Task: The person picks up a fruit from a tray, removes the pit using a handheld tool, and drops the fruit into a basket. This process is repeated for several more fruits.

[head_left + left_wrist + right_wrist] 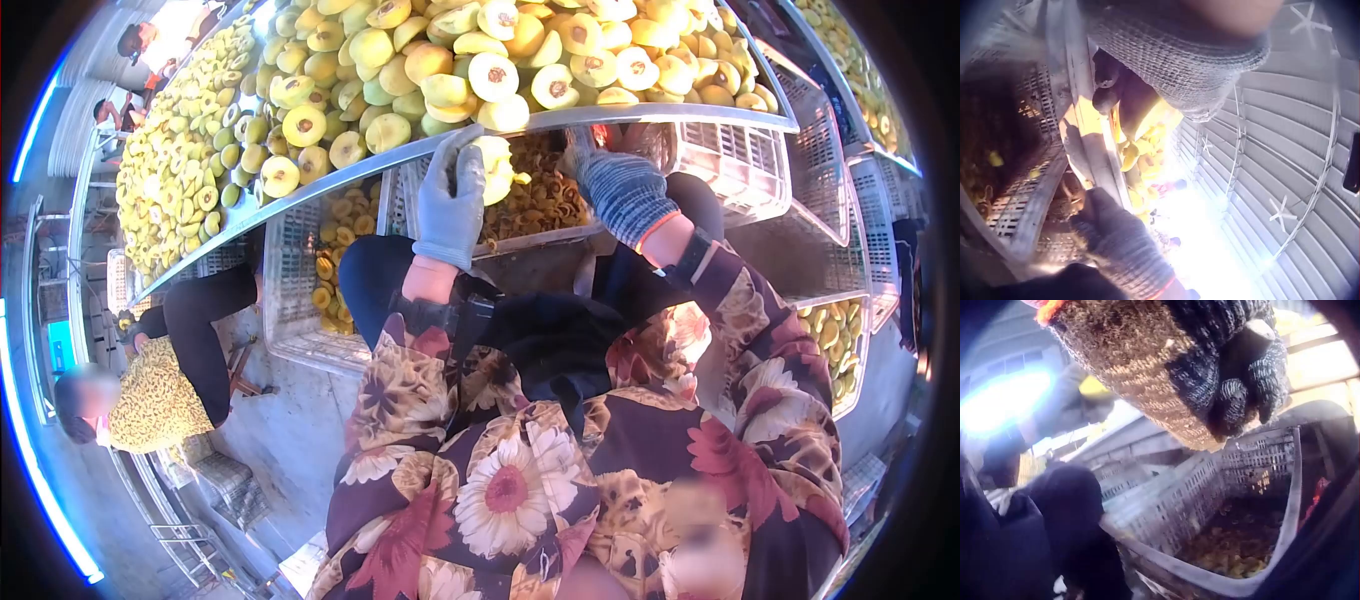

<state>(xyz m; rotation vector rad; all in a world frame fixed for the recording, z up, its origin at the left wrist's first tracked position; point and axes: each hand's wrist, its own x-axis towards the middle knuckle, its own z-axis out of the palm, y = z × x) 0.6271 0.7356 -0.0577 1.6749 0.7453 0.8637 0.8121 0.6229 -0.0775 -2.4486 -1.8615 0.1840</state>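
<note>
At the tray edge (pixel 330 183) — yellow fruit (pixel 495 168) in left grip (pixel 448 205)

The left arm (pixel 400 375) and right arm (pixel 755 325), in dark floral sleeves, reach forward, the pale-grey-gloved left hand (pixel 448 208) upright with fingers bent, the blue-grey knit-gloved right hand (pixel 622 188) with fingers curled inward.

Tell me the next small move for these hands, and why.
Probably bring the right hand over to the yellow peach: the left hand holds that fruit, the right, its fingers curled around a pale object, is apart from it, and a crate of brownish scraps seems to sit below, ready to catch drips.
</note>
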